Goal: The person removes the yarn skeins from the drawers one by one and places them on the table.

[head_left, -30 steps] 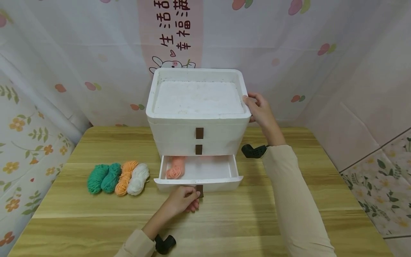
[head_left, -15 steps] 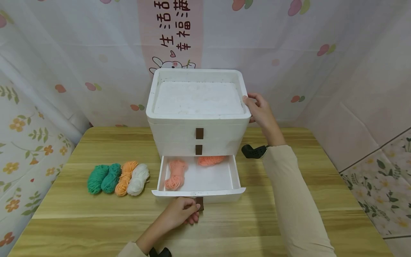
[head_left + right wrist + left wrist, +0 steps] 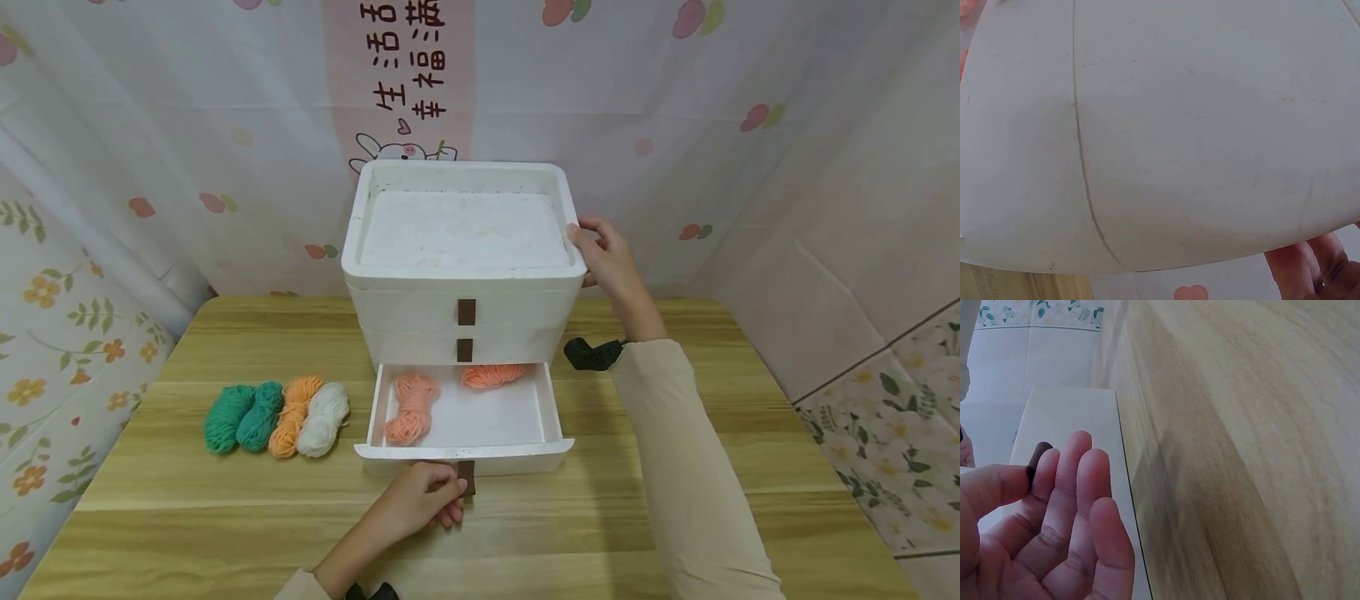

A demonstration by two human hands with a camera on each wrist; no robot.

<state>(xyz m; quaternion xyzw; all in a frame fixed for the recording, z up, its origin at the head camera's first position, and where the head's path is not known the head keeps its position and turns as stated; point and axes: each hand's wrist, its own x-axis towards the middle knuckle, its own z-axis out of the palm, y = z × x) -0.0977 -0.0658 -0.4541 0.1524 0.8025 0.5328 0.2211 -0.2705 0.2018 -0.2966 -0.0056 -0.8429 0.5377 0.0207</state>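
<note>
A white plastic drawer cabinet point(image 3: 465, 304) stands on the table with its bottom drawer point(image 3: 517, 421) pulled out. My left hand point(image 3: 422, 498) pinches the brown pull tab point(image 3: 1040, 459) on that drawer's front between thumb and index finger; its other fingers lie loosely bent in the left wrist view. Up at the cabinet's right side, my right hand point(image 3: 609, 257) grips the top edge, thumb on the rim. Inside the drawer, one coral yarn skein point(image 3: 411, 408) lies at the left, and another coral skein point(image 3: 493, 375) lies at the back, partly hidden under the drawer above.
Left of the cabinet, two green yarn skeins point(image 3: 242, 417), an orange skein point(image 3: 295, 417) and a white skein point(image 3: 323, 419) lie in a row on the wooden table point(image 3: 225, 525). Two upper drawers with brown tabs point(image 3: 466, 312) are closed. A patterned curtain point(image 3: 645, 100) hangs behind.
The bottom drawer has slid farther out toward me with my left hand on its tab, bringing the second coral skein into view. It has barely moved over the last half second. My right hand stays put.
</note>
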